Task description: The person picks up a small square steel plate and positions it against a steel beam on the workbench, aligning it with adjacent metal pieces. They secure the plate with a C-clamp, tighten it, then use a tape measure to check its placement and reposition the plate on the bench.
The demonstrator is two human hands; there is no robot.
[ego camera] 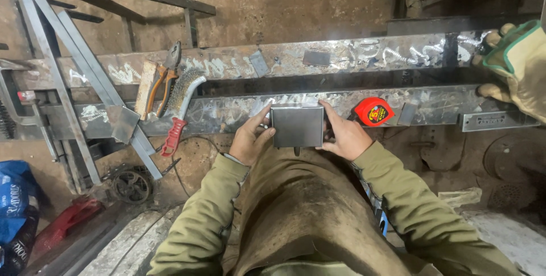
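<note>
The left hand (pixel 251 139) and right hand (pixel 343 135) are apart, each clamped on one side edge of a square steel plate (pixel 297 126). The plate is held flat-face up against the near side of the near beam (pixel 227 114), about at its middle, with its far edge level with the beam's top.

Status, judged from the present layout: the plate is cut to size and brought to the beam, but no weld, clamp or tack shows on it, so positioning appears to be in progress and fixing not yet done. Whether the plate touches the beam cannot be told.

Two smaller plates (pixel 316 58) lie loose on the far beam (pixel 369 54), well apart from the hands. A tape measure (pixel 373 111) rests on the near beam just right of the right hand. Pliers (pixel 164 77) and a wire brush (pixel 181 105) lie across both beams at left.

A second person's gloved hand (pixel 515 65) rests on the beams at far right.
</note>
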